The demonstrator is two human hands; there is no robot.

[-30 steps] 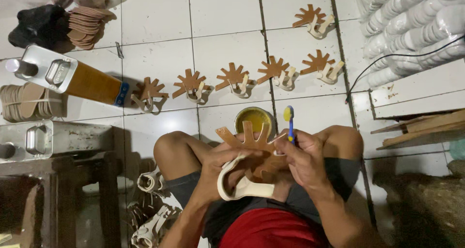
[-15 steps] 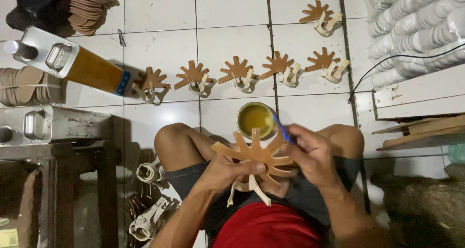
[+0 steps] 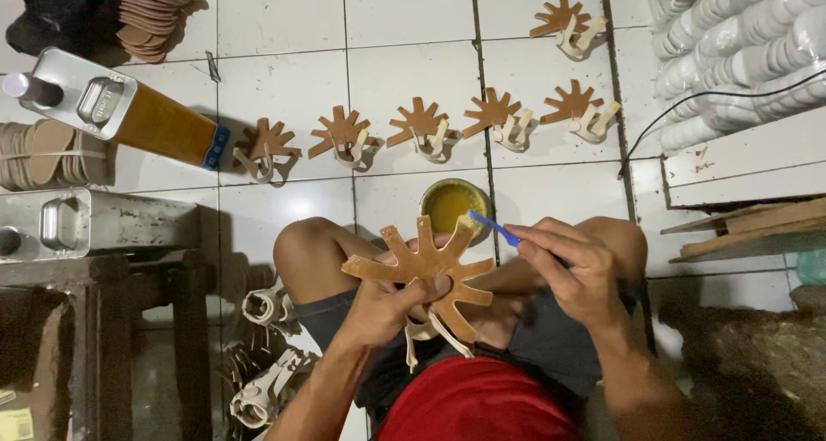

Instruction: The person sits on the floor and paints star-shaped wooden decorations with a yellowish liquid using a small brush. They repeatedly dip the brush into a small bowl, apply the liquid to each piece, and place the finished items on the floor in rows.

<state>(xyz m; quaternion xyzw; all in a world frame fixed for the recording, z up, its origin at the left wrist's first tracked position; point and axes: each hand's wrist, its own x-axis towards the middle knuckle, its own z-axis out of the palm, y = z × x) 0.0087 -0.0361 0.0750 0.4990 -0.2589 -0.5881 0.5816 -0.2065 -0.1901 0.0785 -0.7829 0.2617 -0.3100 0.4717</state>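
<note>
My left hand (image 3: pixel 391 308) holds a brown star-shaped piece with several flat prongs (image 3: pixel 419 265) and pale straps hanging below it, over my lap. My right hand (image 3: pixel 572 269) grips a blue-handled brush (image 3: pixel 492 227) whose yellow bristles touch the top prong of the piece. A round tin of yellow glue (image 3: pixel 449 203) sits on the tiled floor just beyond my knees.
Several similar brown pieces with pale straps (image 3: pixel 419 127) lie in a row on the white tiles ahead. A metal can with an orange label (image 3: pixel 112 114) lies at left beside stacked soles (image 3: pixel 39 153). More strapped parts (image 3: pixel 262 308) sit by my left thigh. White stacked items (image 3: pixel 731 45) fill the upper right.
The brown piece has dropped lower and turned flat toward the camera. The brush came down from upright to touch the piece's top prong. The view shifted slightly.
</note>
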